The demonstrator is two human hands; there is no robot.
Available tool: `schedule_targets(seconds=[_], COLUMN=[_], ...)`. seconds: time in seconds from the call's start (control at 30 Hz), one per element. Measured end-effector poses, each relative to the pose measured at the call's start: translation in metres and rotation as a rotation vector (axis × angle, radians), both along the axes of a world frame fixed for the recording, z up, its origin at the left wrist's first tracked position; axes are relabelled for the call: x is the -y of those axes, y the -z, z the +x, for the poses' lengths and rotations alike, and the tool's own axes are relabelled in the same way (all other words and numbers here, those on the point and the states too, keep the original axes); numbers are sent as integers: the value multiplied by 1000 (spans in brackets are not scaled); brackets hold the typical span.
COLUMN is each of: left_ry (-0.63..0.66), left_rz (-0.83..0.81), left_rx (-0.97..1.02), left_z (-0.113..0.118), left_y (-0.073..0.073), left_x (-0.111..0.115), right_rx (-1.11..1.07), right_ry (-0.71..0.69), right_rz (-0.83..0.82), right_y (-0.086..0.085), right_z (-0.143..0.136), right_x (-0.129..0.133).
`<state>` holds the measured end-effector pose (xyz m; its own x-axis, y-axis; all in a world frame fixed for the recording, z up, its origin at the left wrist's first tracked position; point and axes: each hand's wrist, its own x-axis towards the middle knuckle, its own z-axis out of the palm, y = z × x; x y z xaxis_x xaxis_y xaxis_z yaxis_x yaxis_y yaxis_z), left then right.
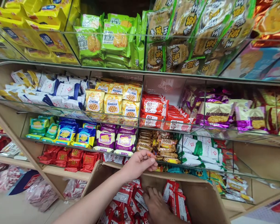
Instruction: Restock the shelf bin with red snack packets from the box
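Left forearm [93, 197] crosses above red packets [123, 196] touching the right hand's fingers [151, 195].

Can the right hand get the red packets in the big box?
Probably yes. The right hand is already down inside the open cardboard box, its fingers right at the red packets, with no lid over them.

A single view is being served up here, taken from the wearer's head, and it's aimed forward and steeply down! The shelves [124, 72] are faced from close in front, spread right across the frame, their edges tipped slightly downward to the right. Right below, nearest of all, the open box [202, 200] is looked into from above, cut off by the bottom edge, while floor [43, 214] is caught at lower left.
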<state>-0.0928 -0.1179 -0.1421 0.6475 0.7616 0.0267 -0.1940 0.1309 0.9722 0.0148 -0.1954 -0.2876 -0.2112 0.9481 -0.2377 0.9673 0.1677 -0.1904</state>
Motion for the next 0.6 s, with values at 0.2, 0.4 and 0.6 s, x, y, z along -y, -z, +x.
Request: schedule_targets(seconds=[0.2, 0.4, 0.6], left_ry=[-4, -31, 100], left_rz=[2, -66, -253], left_rx=[12, 87, 160], left_z=[-1, -1, -7], left_y=[0, 0, -10], left_x=[0, -4, -6], right_rx=[24, -209, -506], right_ry=[-48, -203, -89], right_rz=[-61, -121, 390], right_y=[-20, -118, -175], right_z=[-6, 15, 55], right_x=[-7, 10, 20])
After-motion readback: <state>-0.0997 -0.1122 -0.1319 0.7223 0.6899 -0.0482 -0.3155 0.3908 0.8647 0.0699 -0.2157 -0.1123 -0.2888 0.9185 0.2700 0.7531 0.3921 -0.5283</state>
